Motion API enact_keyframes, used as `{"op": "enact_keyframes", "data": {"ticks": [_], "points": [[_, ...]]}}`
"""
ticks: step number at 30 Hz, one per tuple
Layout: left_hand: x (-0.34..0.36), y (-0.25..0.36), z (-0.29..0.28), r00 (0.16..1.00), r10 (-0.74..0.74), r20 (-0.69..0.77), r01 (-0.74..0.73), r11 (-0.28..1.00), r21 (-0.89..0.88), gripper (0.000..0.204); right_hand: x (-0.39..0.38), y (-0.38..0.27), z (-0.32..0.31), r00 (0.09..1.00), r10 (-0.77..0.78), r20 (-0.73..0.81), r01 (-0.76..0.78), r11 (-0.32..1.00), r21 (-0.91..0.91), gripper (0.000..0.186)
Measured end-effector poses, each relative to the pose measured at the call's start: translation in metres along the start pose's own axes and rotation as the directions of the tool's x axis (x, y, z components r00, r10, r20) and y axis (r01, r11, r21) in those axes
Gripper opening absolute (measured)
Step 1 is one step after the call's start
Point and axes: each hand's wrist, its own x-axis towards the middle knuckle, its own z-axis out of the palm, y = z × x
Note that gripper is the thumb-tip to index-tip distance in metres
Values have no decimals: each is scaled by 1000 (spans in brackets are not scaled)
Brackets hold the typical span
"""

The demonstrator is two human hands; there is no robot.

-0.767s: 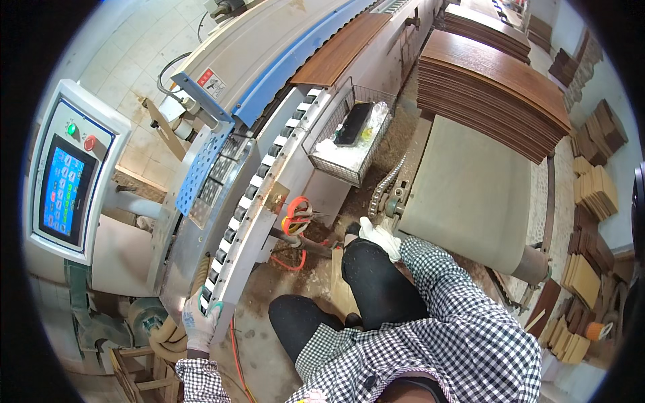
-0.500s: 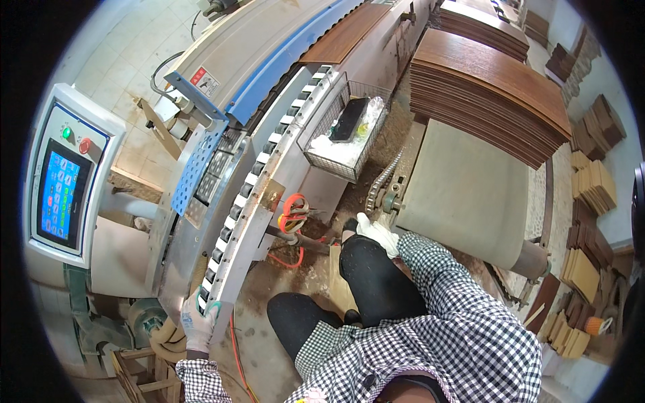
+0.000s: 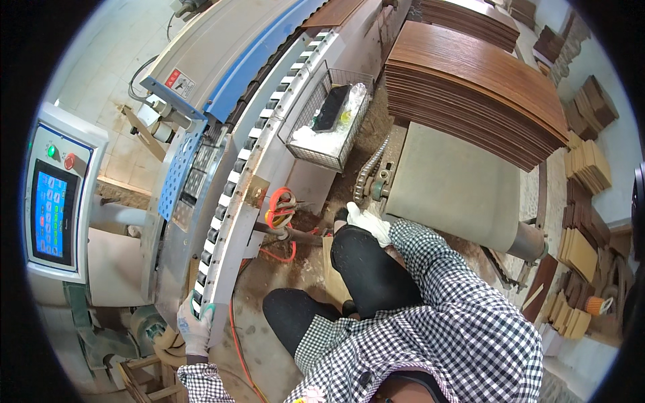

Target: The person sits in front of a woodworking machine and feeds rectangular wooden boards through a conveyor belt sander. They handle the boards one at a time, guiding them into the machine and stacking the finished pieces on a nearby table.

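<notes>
My left hand (image 3: 196,324), in a pale glove, is closed on the near end of the roller rail (image 3: 216,232) beside the machine. My right hand (image 3: 369,225), in a white glove, rests by my bent right knee (image 3: 366,269) with fingers loosely extended and nothing visible in them. A brown board (image 3: 332,15) lies at the far end of the rollers. A wire basket (image 3: 302,144) beside the rail holds a black rectangular object (image 3: 331,107) and white crumpled material. Orange-handled tools (image 3: 281,205) hang below the rail.
A control screen (image 3: 54,211) stands at the left, beside the machine housing (image 3: 208,47). A belt conveyor (image 3: 447,191) on the right carries tall stacks of brown boards (image 3: 470,74). Small board pieces (image 3: 581,255) line the right wall. A red hose (image 3: 235,336) runs along the floor.
The brown board has moved farther up the rollers, away from me. The view has shifted slightly. My hands stay at the rail end and by my knee.
</notes>
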Motion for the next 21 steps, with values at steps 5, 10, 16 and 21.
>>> {"op": "enact_keyframes", "data": {"ticks": [5, 10, 16, 21], "points": [[0, -2, 0, 1000, 11, -5, -11, 1000, 10, 65, -3, -5, 6, 997, 20, -74, -24, 998, -57, 72], [-1, -2, 1, 1000, -5, -15, 5, 999, 41, 64, -14, -20, 5, 997, 68, -42, -70, 997, -35, 60], [0, -7, 3, 999, 37, -19, -36, 998, 42, 63, -15, -21, 0, 991, 127, 37, -127, 992, -16, 78], [1, -9, 3, 997, 69, -32, -68, 997, 32, 63, -12, -18, -4, 993, 84, 83, -84, 996, 5, 76]]}}
